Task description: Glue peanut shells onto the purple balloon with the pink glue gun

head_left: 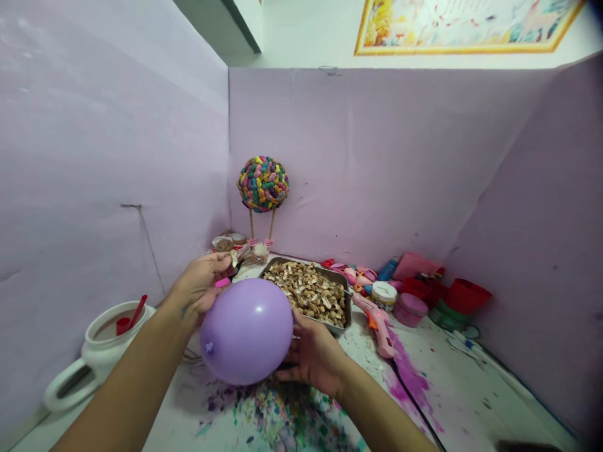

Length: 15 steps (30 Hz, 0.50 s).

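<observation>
A purple balloon [249, 329], its knot turned toward the lower left, is held above the table between my two hands. My left hand [205, 282] pinches a pale peanut shell piece [233, 258] between thumb and fingertips, while its lower fingers touch the balloon's left side. On the other side, my right hand [315, 355] cups the balloon with bent fingers, some of them hidden behind it. Just beyond the balloon is a metal tray [349, 309] full of peanut shells [313, 289]. To the tray's right rests a pink glue gun [377, 320] with a small red light.
A ball covered in colourful shells [262, 184] stands on sticks at the back. White jug-like pot [101, 339] at left holds a red scoop. Along the right are a white tub [384, 294], pink tub [411, 309], red cups and loose balloons. A black cord [417, 402] crosses the paint-stained table.
</observation>
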### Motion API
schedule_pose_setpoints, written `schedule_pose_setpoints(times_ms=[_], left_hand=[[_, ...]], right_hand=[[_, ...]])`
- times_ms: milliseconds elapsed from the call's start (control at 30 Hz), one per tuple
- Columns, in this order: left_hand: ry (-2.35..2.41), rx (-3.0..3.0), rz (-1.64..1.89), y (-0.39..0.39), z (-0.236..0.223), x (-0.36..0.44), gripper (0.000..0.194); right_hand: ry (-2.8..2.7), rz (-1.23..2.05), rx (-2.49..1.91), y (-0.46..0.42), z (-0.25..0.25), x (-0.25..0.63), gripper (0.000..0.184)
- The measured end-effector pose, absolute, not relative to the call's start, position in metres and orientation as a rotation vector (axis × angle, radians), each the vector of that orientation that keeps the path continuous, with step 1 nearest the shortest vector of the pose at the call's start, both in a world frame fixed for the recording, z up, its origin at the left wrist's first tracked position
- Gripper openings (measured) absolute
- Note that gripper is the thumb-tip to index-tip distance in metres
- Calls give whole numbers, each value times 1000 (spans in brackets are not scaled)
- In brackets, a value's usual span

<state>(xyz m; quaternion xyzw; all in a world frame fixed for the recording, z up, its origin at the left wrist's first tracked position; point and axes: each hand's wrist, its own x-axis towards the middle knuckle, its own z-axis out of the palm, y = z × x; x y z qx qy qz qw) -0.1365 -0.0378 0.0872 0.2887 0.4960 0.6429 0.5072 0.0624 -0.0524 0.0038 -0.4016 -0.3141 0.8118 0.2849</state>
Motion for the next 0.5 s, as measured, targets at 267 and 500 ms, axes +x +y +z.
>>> schedule_pose_setpoints(times_ms=[267,500], left_hand=[[916,791,1382,-74,110,-116,10],[815,877,1171,-88,109,-98,11]], right_hand=[[-651,1793,-773,-84,6,99,26],[-783,1483,-686,-91,6,126,35]])
